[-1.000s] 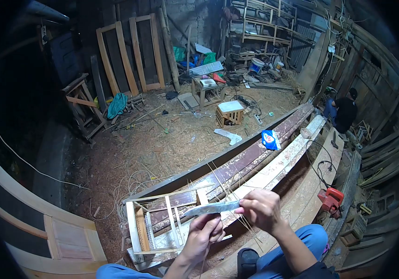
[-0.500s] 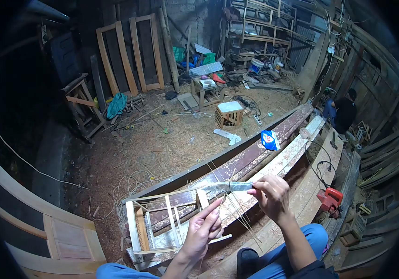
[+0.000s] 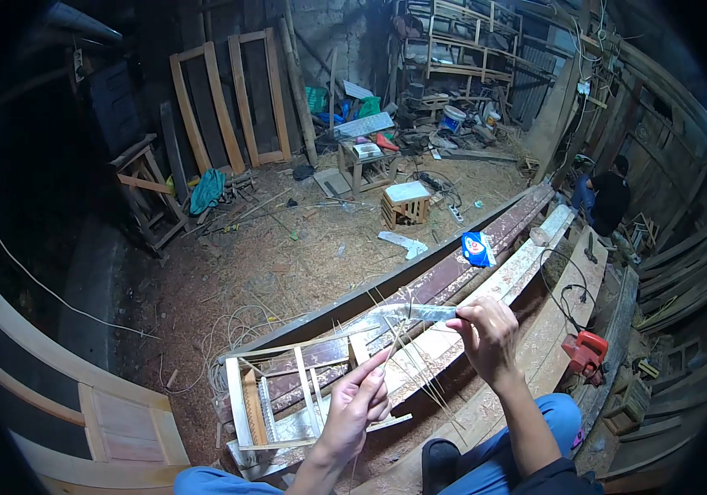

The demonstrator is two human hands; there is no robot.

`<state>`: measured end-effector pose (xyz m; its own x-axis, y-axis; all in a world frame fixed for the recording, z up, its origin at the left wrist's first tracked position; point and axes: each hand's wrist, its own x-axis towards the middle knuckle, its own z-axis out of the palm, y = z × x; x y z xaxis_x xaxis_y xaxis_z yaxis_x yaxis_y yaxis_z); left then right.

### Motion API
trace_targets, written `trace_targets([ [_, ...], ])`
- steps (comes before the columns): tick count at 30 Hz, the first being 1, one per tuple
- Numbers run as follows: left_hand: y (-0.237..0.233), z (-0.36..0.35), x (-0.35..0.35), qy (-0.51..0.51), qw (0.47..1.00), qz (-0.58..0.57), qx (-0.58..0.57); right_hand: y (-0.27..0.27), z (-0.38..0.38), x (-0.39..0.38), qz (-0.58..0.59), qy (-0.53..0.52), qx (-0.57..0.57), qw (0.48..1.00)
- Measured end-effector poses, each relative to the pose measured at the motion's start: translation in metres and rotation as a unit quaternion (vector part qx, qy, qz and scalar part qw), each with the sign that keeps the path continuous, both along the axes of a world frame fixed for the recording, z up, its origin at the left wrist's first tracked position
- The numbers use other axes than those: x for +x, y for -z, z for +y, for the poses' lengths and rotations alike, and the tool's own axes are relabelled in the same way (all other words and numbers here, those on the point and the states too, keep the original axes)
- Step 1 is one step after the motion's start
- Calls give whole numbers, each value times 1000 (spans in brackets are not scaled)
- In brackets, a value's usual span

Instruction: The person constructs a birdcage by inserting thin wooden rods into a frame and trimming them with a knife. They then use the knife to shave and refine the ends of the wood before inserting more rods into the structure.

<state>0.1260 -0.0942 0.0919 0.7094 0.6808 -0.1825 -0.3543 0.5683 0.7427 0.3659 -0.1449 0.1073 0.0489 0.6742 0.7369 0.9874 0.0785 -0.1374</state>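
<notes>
My left hand (image 3: 358, 402) pinches a thin bamboo strip (image 3: 393, 345) that slants up and to the right. In my right hand (image 3: 490, 334) is the handle of a knife (image 3: 428, 313), its broad blade pointing left across the strip's upper part. Beneath both hands, several thin strips (image 3: 426, 382) lie across a pale plank (image 3: 452, 342). A small wooden frame (image 3: 238, 404) with slats rests to the left of my left hand, on the planks. Further up the dark reddish plank (image 3: 444, 276) lies a blue packet (image 3: 477, 249).
A red power tool (image 3: 586, 355) with a black cable sits at the right. Another person (image 3: 609, 198) crouches at the far right. A crate (image 3: 405, 205) and a low table (image 3: 366, 169) stand on the shavings-covered floor. Wooden frames (image 3: 230, 103) lean at the back; a curved panel (image 3: 122, 421) lies left.
My right hand and the knife have moved slightly up and to the right, with the blade higher along the strip. My left hand has barely moved and keeps its pinch.
</notes>
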Motion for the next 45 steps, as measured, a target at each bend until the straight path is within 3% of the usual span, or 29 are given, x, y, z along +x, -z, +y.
trace_targets([
  [10, -3, 2, -4, -10, 999, 26, 22, 0, 1, 4, -3, 2, 17, 1000],
  [14, -5, 10, -30, -65, 990, 86, 94, -10, -17, 48, 148, 235, 80, 957],
  [20, -10, 23, -43, -135, 986, 49, 80, 5, -20, 0, 134, 57, 37, 989],
  [28, 3, 11, -15, -77, 994, 57, 59, 18, -8, -50, 159, -138, -14, 977],
  [31, 21, 10, -14, -22, 992, 60, 106, 14, -5, -58, 120, -167, -12, 979],
  [32, 34, 8, -14, -21, 981, 117, 154, 12, -5, -58, 119, -165, -12, 979],
  [38, 23, 3, -7, 42, 986, 88, 135, 8, -6, -41, 75, -186, -12, 980],
  [42, 11, 2, -2, -7, 981, 98, 169, 7, -6, -13, 97, -120, -1, 988],
  [43, 8, 6, -9, 44, 980, 114, 157, 4, -5, -6, 87, -85, 5, 993],
  [45, 10, 7, -9, 49, 978, 124, 161, 4, -5, 3, 55, -81, -2, 995],
])
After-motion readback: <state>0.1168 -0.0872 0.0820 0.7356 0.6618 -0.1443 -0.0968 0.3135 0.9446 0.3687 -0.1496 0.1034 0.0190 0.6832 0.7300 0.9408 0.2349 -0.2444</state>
